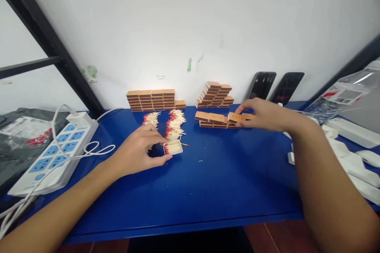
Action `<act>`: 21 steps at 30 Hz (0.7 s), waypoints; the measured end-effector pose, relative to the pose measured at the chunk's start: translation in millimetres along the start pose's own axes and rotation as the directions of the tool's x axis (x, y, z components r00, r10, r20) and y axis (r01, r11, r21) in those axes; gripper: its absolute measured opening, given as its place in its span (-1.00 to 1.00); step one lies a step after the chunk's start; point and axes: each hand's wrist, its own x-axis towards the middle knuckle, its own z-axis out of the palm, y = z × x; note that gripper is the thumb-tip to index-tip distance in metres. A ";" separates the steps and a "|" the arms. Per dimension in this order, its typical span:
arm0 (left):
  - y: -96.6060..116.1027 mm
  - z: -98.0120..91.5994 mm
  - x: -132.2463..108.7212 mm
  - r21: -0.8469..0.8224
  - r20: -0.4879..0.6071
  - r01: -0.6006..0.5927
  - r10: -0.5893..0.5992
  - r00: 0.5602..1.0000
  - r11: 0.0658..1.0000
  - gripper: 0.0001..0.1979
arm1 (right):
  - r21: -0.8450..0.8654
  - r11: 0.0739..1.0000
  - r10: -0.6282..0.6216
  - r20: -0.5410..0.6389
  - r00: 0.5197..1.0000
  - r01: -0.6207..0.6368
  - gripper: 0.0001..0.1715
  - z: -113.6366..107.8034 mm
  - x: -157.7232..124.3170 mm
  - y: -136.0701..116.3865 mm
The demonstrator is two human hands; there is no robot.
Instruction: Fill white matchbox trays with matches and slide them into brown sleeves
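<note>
My left hand (141, 148) pinches a small white matchbox tray (173, 147) filled with red-tipped matches, held low over the blue table. Just behind it lie two heaps of loose matches, a longer right heap (175, 125) and a left heap (151, 118) partly covered by my hand. Farther right, my right hand (259, 114) has its thumb and fingers around a brown matchbox (236, 117) at the near row. Other matchboxes (209, 118) in that row lie to its left, stacked in low layers. One loose match (184, 145) rests beside the tray.
Against the wall stand a neat matchbox stack (151, 100) and a leaning one (212, 95). Two black phones (263, 84) lean at the back right. A power strip (56, 154) with white cables occupies the left, white devices (347, 158) and a plastic bag (335, 94) the right.
</note>
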 end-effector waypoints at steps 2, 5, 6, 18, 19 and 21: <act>-0.9 1.4 -0.4 0.005 -0.024 -0.002 0.002 1.000 1.000 -0.71 | 0.090 0.995 -0.028 -0.082 0.996 0.035 -0.57 -6.2 -6.3 -9.9; -3.2 4.4 -1.9 0.030 -0.086 0.026 -0.023 0.996 0.999 -0.67 | 0.292 0.939 -0.167 -0.067 0.984 0.179 -0.49 -2.5 -13.9 -39.7; -3.9 5.3 -2.5 0.039 -0.111 0.038 -0.033 0.993 0.999 -0.67 | 0.335 0.916 -0.221 -0.031 0.975 0.218 -0.46 2.9 -14.8 -51.6; -3.6 6.9 -2.9 0.043 -0.180 -0.003 0.011 0.984 0.999 -0.65 | 0.427 0.803 -0.463 0.006 0.887 0.416 -0.56 54.0 -13.4 -109.9; -4.6 7.3 -2.6 0.041 -0.174 -0.007 0.014 0.985 0.999 -0.65 | 0.435 0.802 -0.456 0.000 0.890 0.410 -0.56 54.8 -12.8 -109.2; -7.3 8.5 -1.8 0.038 -0.156 -0.016 0.022 0.988 0.999 -0.65 | 0.453 0.802 -0.432 -0.011 0.902 0.390 -0.54 56.6 -10.7 -107.0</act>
